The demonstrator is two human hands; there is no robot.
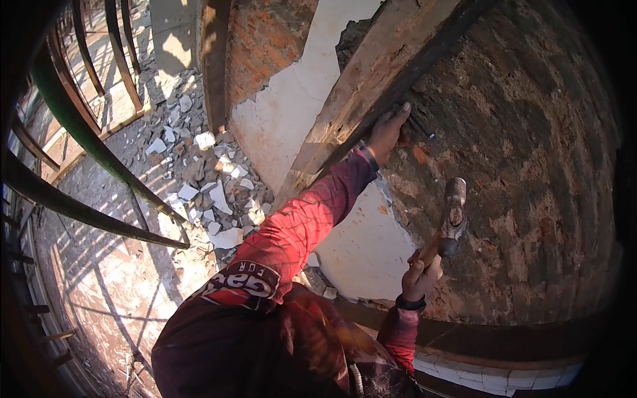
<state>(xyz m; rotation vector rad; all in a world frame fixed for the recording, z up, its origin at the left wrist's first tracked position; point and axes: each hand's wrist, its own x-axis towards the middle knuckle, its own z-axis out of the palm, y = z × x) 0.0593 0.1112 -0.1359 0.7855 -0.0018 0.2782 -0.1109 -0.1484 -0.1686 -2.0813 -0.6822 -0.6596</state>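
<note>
One hammer [453, 219], two hands, one slanting timber beam [371, 79], and many plaster shards [206, 179].

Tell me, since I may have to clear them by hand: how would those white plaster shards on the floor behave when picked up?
The white plaster shards look like thin, flat, broken slabs, so each is probably stiff and fairly light. Their jagged edges suggest they are brittle and may crumble or snap under pressure. Lying loosely heaped with rubble beside the brick wall, they would likely slide rather than roll.
</note>
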